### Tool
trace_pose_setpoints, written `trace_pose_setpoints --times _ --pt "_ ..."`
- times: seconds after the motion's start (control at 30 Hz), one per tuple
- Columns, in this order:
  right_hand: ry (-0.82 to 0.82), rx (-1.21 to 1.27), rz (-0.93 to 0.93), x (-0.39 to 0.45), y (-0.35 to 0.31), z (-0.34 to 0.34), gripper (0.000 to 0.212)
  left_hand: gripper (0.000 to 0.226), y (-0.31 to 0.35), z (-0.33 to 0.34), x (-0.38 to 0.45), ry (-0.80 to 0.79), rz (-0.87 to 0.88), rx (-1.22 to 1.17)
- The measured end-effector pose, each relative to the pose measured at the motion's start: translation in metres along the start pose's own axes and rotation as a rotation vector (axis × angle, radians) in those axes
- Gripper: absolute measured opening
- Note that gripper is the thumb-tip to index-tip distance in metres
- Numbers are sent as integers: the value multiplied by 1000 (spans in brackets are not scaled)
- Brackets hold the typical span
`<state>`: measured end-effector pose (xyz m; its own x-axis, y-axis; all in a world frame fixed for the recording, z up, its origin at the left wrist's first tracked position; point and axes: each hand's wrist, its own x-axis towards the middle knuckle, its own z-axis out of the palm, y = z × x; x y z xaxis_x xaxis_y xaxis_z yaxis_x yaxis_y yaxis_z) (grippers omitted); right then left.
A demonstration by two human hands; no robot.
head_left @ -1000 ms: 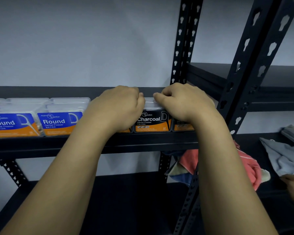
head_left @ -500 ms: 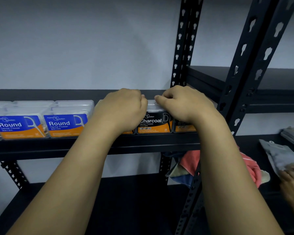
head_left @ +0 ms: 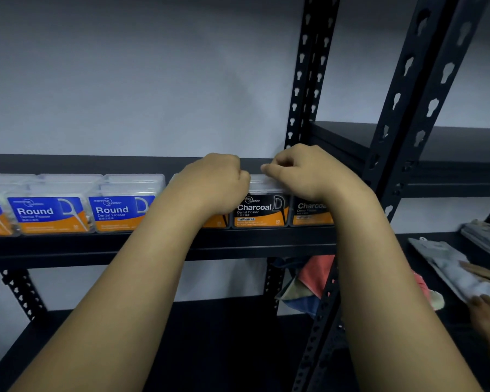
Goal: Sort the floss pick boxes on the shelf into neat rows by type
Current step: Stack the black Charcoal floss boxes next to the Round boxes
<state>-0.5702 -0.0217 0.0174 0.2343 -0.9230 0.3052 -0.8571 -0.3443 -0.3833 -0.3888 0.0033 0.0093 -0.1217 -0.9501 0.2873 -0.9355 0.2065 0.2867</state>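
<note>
On the black shelf (head_left: 238,244) stand blue "Round" floss pick boxes (head_left: 122,210) at the left and black "Charcoal" floss pick boxes (head_left: 262,210) at the right, all facing front. My left hand (head_left: 212,179) is curled over the top of a charcoal box that it mostly hides. My right hand (head_left: 309,171) rests with bent fingers on the tops of the middle and right charcoal boxes (head_left: 311,213). Whether either hand grips a box is hidden.
A black upright post (head_left: 303,80) stands behind my right hand, another (head_left: 408,123) in front of it. Coloured cloths (head_left: 317,281) lie on the lower shelf. Another person's hand (head_left: 487,312) handles grey packets (head_left: 447,264) at the right.
Both hands have stayed on the charcoal boxes; my right hand has lifted slightly. The view has shifted a little, and the other person's hand at the right has moved.
</note>
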Motion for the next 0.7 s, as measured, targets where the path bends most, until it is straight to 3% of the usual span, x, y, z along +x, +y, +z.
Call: trace_pose_setpoints --times 0.23,0.43,0.7 --pt "1 -30 23 -3 5 -9 37 35 1 -13 -3 1 59 -29" --pt "-30 -69 51 -5 9 -4 39 41 0 -1 -4 -5 55 90" --pt "40 -27 -52 1 -27 -5 40 42 -18 -36 -18 35 81 -11"
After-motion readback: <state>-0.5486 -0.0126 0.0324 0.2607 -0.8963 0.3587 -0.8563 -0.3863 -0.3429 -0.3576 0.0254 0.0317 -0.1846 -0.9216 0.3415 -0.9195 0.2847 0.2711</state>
